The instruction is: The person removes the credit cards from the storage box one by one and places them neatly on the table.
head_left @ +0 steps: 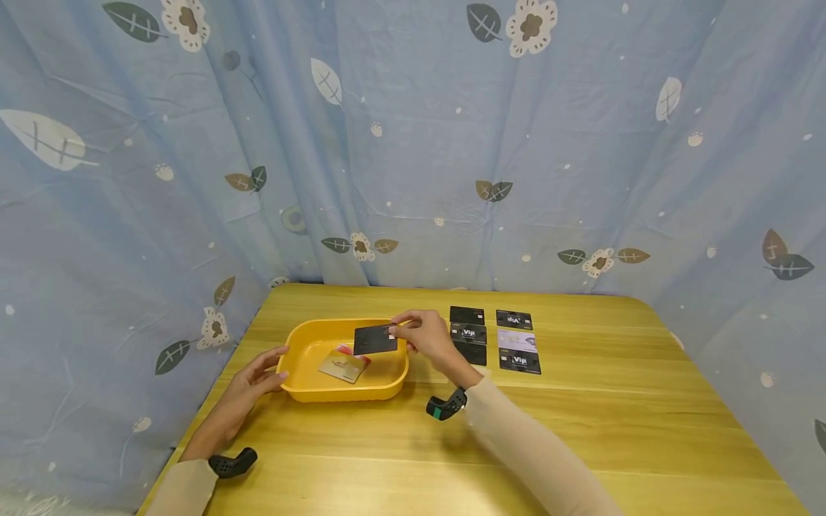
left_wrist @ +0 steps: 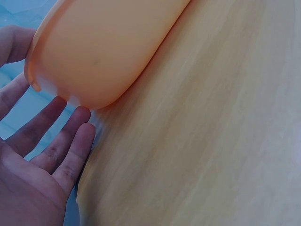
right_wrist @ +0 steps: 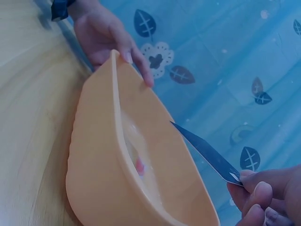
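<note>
A dark bank-style card is pinched at one corner by my right hand, over the right half of a yellow plastic basin. The right wrist view shows the card tilted, with thumb and fingertips at its near end. My left hand holds the basin's left end, thumb at the rim and fingers against the outer wall. Inside the basin lie a gold card and, partly under it, a red and white one.
Right of the basin, cards lie in two columns on the wooden table. The left column has black cards; the right has black VIP cards around a pale lilac card. A blue patterned curtain hangs behind the table.
</note>
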